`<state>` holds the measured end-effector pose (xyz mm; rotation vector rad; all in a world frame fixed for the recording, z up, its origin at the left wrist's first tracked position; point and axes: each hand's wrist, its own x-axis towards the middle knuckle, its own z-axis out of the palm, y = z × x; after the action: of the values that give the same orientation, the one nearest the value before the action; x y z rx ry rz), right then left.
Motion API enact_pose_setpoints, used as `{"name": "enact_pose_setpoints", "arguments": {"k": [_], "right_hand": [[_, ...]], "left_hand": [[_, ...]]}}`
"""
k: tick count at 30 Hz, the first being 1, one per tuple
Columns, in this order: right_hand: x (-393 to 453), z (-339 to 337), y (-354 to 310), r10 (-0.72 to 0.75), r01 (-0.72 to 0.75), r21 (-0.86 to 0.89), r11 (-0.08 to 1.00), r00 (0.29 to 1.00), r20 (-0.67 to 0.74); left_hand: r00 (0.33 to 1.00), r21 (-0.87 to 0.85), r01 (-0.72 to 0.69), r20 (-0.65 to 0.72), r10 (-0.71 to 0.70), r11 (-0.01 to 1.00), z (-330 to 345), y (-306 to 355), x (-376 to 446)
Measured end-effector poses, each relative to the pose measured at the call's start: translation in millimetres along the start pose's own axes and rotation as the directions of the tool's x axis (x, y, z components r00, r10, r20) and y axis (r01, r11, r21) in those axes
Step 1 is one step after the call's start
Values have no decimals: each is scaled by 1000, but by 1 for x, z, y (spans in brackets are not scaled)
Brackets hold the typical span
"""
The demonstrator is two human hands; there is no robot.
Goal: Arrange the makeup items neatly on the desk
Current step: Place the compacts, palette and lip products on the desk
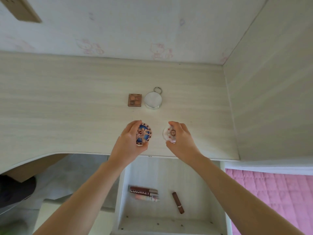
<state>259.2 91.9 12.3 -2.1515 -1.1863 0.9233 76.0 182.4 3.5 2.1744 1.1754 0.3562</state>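
Pale wood-grain desk point(67, 99) against cartoon-cat wallpaper: brown square eyeshadow palette point(134, 100) and round silver compact point(153, 100) with a ring sit side by side mid-desk. Left hand point(130, 138) has fingers curled round a blue patterned compact point(144, 134), right hand point(182, 139) grips a white floral compact point(169, 133), both near the front edge. Open drawer point(194, 184) below holds lip gloss tubes point(144, 193) and, apart from them, a brown lipstick point(178, 202).

Two bare arms, long and thin, no sleeves to the edge of the view. Left hand point(131, 139) and right hand point(180, 139) bare too: no rings, no watch, no gloves. Short nails.
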Motion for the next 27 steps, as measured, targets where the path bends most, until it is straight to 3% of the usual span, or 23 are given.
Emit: {"name": "enact_pose_setpoints", "arguments": {"k": [10,16,20,27], "right_hand": [[30,41,-13,-99,125,-268,955,989,110],[33,53,-15,-127,154,-352,923,987,98],[34,54,-14,-171,197,-376,906,980,100],[13,60,-9,-293,277,-445,852,956,35]], "left_hand": [[975,201,-166,179,130,966,0,-43,26],[951,285,-261,241,195,922,3,-53,31],[952,311,-266,233,198,912,5,-57,28],[950,384,-311,88,300,870,23,-57,2]]}}
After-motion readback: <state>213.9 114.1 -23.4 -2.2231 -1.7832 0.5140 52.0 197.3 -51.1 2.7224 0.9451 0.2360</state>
